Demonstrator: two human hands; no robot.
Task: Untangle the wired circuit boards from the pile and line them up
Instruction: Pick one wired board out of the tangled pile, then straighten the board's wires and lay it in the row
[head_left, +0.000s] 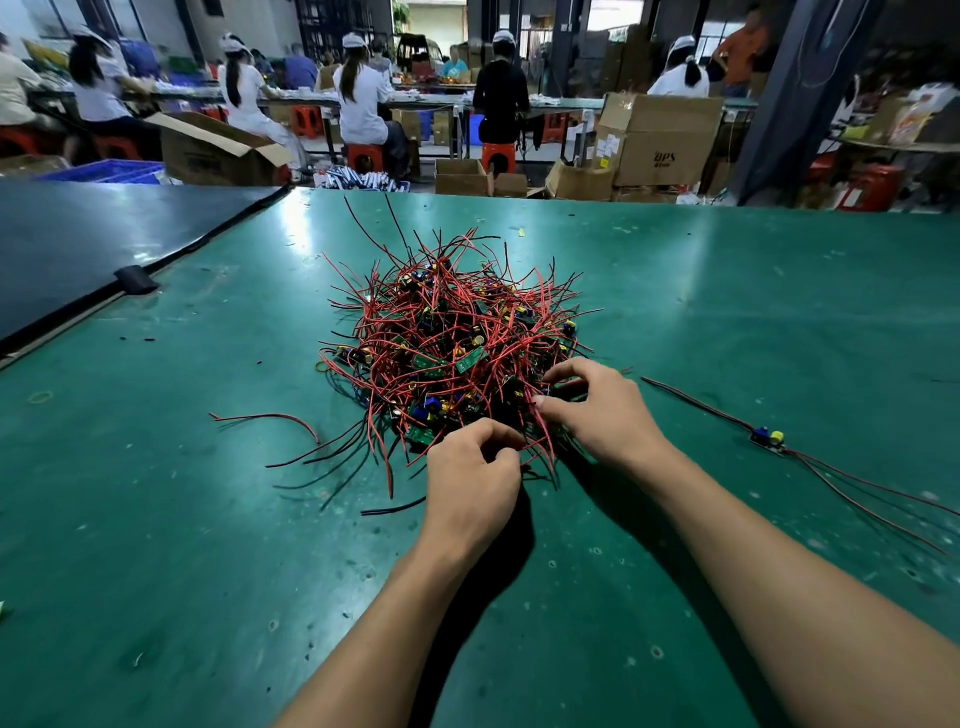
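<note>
A tangled pile (447, 338) of small green circuit boards with red and black wires sits in the middle of the green table (156, 519). My left hand (470, 478) is at the pile's near edge, its fingers curled and pinching red wires there. To its right, my right hand (597, 410) reaches into the pile's near right side with thumb and fingers pinched round wires. One separated circuit board (768, 439) with blue and yellow parts lies alone at the right, its wires stretched out to both sides.
A dark mat (78, 244) covers the table's far left, with black tape (136, 279) at its edge. A rubber band (40, 397) lies at the left. Cardboard boxes, red stools and seated workers fill the room beyond the table.
</note>
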